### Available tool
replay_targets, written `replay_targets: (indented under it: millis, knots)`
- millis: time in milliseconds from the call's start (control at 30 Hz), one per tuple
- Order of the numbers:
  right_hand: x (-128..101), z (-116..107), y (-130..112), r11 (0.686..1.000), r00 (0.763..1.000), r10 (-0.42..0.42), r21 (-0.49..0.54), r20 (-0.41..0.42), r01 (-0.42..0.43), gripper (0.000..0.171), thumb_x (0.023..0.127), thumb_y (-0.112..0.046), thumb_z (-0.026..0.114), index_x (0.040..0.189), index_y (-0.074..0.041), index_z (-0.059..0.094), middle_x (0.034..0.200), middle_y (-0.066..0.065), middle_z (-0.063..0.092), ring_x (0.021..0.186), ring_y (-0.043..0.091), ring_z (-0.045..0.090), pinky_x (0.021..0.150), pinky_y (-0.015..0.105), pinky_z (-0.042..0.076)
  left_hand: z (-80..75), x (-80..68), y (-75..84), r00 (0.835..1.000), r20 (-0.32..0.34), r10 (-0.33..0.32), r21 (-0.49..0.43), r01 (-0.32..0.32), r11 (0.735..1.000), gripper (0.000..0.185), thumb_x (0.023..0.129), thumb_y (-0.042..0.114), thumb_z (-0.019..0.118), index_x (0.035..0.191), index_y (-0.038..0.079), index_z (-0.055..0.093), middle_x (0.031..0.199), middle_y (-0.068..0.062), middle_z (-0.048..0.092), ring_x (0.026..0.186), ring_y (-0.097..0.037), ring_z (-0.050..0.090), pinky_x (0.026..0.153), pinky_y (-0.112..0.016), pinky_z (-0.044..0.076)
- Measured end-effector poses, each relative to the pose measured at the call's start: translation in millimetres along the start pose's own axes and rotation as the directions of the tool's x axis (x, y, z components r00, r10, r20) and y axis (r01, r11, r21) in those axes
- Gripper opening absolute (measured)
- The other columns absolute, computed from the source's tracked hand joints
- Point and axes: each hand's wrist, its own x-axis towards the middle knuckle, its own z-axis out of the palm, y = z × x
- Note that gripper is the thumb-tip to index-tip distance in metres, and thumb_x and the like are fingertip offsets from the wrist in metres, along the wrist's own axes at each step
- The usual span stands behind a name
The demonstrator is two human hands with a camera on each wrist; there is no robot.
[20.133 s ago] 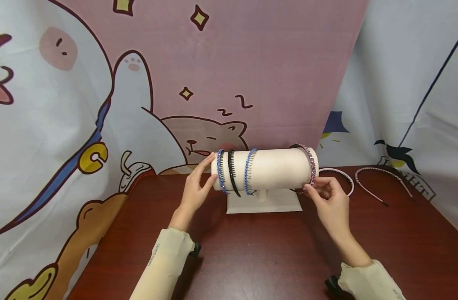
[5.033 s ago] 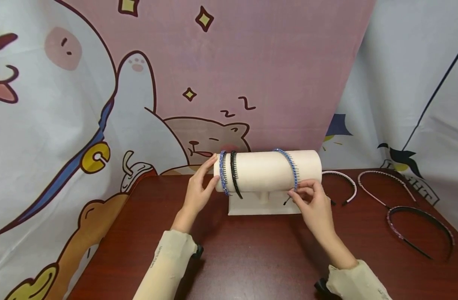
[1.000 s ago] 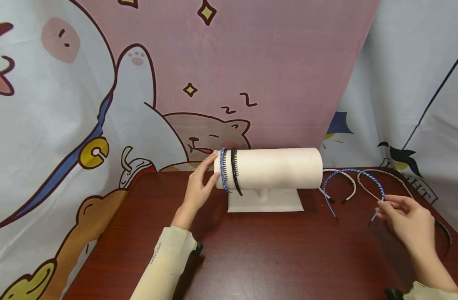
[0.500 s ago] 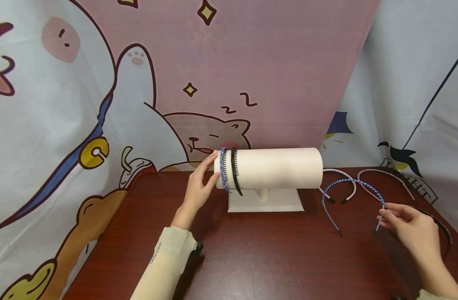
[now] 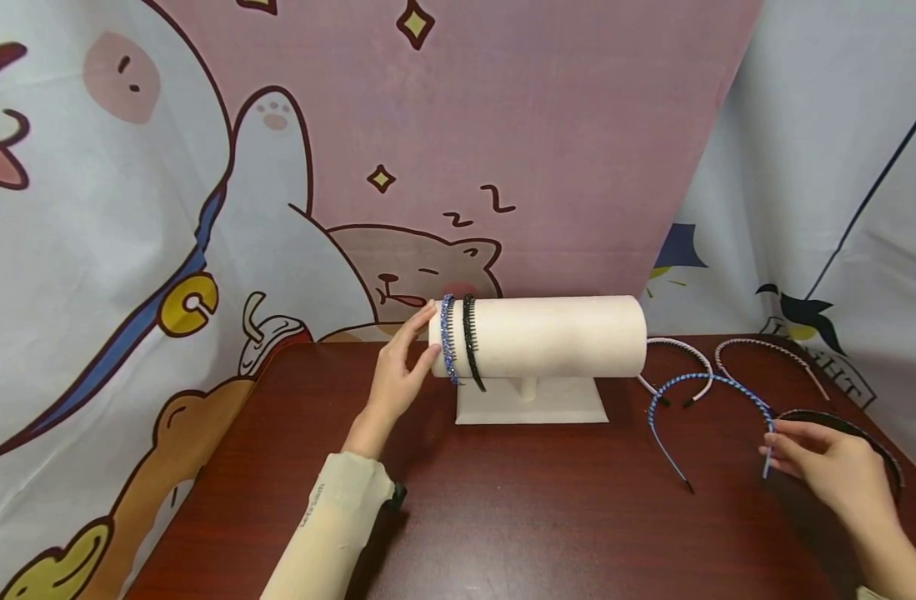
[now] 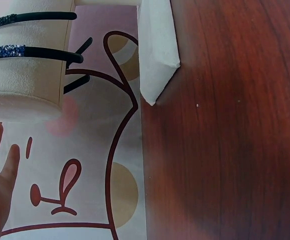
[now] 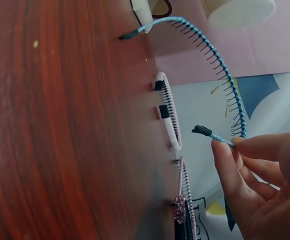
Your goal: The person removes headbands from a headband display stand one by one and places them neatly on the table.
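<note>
Right grip [image 5: 840, 467] pinches one end of the thin blue wrapped headband with wire teeth [image 7: 220, 60]; that headband is right of the off-white cylindrical roll [image 5: 558, 337]. Left grip [image 5: 397, 375] relaxed, fingertips at the roll's left end. On the roll, left side: sparkly blue headband [image 5: 447, 340], black toothed headband [image 5: 469, 342] just beside. Dark red-brown wooden desk [image 5: 540, 517], far right: white headband [image 5: 703, 358], pale pink headband [image 5: 773, 341]. Dark curved headband [image 5: 888, 454] partly hidden by right grip.
</note>
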Motion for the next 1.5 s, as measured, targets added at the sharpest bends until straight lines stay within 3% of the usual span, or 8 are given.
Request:
replay_targets:
  millis: [167,400,567,800,1200,1500]
  knots:
    - [1,-3,5,0.998,0.999,0.008,-0.064,0.043,-0.005,0.046,0.101,-0.021,0.058,0.122,0.020,0.058,0.060,-0.028,0.067,0.055,-0.008,0.066,0.053,0.017,0.055,-0.1,0.1,-0.5,1.000,0.002,-0.002,0.005,0.002,1.000,0.047,0.094,0.002,0.062,0.140,-0.003,0.052,0.150,-0.019,0.050,0.133,-0.035,0.054,0.113,-0.045,0.042]
    - [4,-2,12,0.993,0.997,0.027,-0.117,0.071,-0.018,0.044,0.102,-0.019,0.056,0.121,0.021,0.058,0.073,0.010,0.077,0.053,-0.004,0.067,0.052,0.021,0.056,-0.1,-0.4,-0.2,1.000,0.008,-0.009,0.001,0.009,1.000,0.047,0.095,0.003,0.062,0.141,-0.002,0.052,0.151,-0.019,0.049,0.135,-0.034,0.053,0.112,-0.047,0.042]
    - [7,-2,19,0.994,0.994,0.028,-0.104,0.103,-0.018,0.043,0.102,-0.016,0.054,0.120,0.023,0.057,0.071,0.005,0.076,0.054,-0.003,0.067,0.053,0.021,0.057,-0.2,-0.4,-0.2,1.000,0.008,-0.009,-0.003,0.009,1.000,0.047,0.095,0.003,0.062,0.142,-0.001,0.052,0.151,-0.019,0.049,0.135,-0.034,0.053,0.113,-0.047,0.042]
    - [10,-2,23,0.997,0.986,0.055,-0.062,0.156,-0.046,0.040,0.102,-0.007,0.050,0.120,0.028,0.052,0.076,0.013,0.076,0.056,-0.001,0.069,0.056,0.023,0.058,0.0,0.1,0.1,1.000,0.009,-0.010,-0.007,0.010,1.000,0.047,0.095,0.003,0.062,0.141,-0.001,0.052,0.151,-0.018,0.049,0.135,-0.033,0.053,0.113,-0.046,0.041]
    - [13,-5,29,0.995,0.972,0.085,-0.061,0.219,-0.074,0.038,0.099,-0.002,0.054,0.118,0.030,0.051,0.077,0.012,0.076,0.058,0.002,0.070,0.058,0.023,0.060,0.2,-0.2,0.7,1.000,0.003,-0.009,-0.004,0.009,1.000,0.047,0.095,0.002,0.062,0.141,-0.002,0.052,0.150,-0.020,0.050,0.135,-0.034,0.053,0.114,-0.045,0.040]
    - [16,-7,33,0.988,0.971,0.107,-0.129,0.215,-0.081,0.039,0.098,-0.006,0.058,0.117,0.028,0.054,0.078,0.014,0.076,0.058,0.005,0.070,0.057,0.024,0.059,0.7,0.1,-0.2,1.000,0.004,-0.011,-0.004,0.011,1.000,0.047,0.095,0.002,0.062,0.141,-0.002,0.052,0.151,-0.019,0.049,0.136,-0.033,0.052,0.114,-0.044,0.041]
